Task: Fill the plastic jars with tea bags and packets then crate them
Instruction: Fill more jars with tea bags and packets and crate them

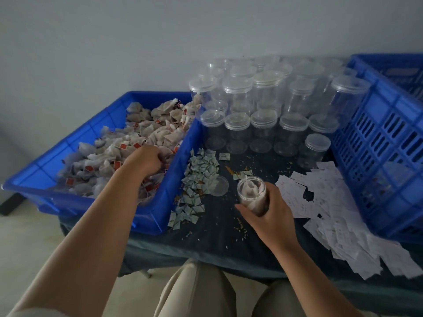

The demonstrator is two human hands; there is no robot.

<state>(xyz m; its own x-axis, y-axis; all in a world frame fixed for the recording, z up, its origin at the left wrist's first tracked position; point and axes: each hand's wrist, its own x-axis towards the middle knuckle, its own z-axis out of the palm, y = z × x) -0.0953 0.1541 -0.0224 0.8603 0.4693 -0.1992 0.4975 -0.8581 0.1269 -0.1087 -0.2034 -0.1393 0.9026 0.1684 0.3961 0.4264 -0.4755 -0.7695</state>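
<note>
My right hand [271, 215] grips an open clear plastic jar [251, 191] tilted toward me, with tea bags inside it. Its lid [219, 186] lies on the table just left of the jar. My left hand [146, 160] is down in the blue bin [158, 211], fingers curled into the heap of tea bags [128, 145] with red tags. What the fingers hold is hidden. A pile of small greenish packets [198, 179] lies between the bin and the jar. A blue slotted crate [384, 143] stands at the right.
Several empty lidded clear jars [263, 110] stand stacked at the back of the dark table. White paper slips [332, 216] spread along the right, partly under the crate. Loose tea crumbs dot the cloth. My knees are below the table's front edge.
</note>
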